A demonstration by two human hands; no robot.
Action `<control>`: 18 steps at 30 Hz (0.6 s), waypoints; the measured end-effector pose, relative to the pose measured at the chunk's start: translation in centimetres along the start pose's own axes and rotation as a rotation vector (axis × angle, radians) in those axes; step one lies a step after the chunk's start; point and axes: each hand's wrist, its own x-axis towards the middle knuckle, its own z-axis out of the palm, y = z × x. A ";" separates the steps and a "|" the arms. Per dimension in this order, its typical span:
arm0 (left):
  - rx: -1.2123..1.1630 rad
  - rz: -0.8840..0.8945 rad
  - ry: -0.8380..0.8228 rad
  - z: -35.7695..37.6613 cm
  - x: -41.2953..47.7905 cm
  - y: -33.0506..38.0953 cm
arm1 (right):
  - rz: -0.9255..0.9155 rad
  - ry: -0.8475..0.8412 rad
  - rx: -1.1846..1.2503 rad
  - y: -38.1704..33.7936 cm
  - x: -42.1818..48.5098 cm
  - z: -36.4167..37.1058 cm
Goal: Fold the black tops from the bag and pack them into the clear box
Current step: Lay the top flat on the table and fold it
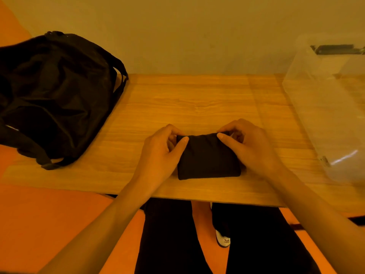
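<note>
Both grips pinching folded black top [207,159] lying near bench [197,103] front edge: left grip [158,151] on left end, right grip [252,149] on right end. Left edge carrying bag [55,95], right edge clear box [325,115].

Plain room: wooden table [197,99], orange floor [49,224].

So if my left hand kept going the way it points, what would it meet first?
The folded black top, which the left hand grips; beyond it, probably the right hand, though depth is unclear.
</note>
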 end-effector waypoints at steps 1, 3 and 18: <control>0.029 0.009 0.005 -0.1 0.1 0.0 | 0.003 0.007 -0.008 0.1 0.0 0.0; 0.065 0.007 0.000 -0.4 0.2 0.0 | 0.010 0.012 -0.012 0.0 0.0 0.1; 0.443 0.335 -0.364 0.3 -3.0 2.2 | -0.297 -0.123 -0.520 -3.0 -3.2 1.3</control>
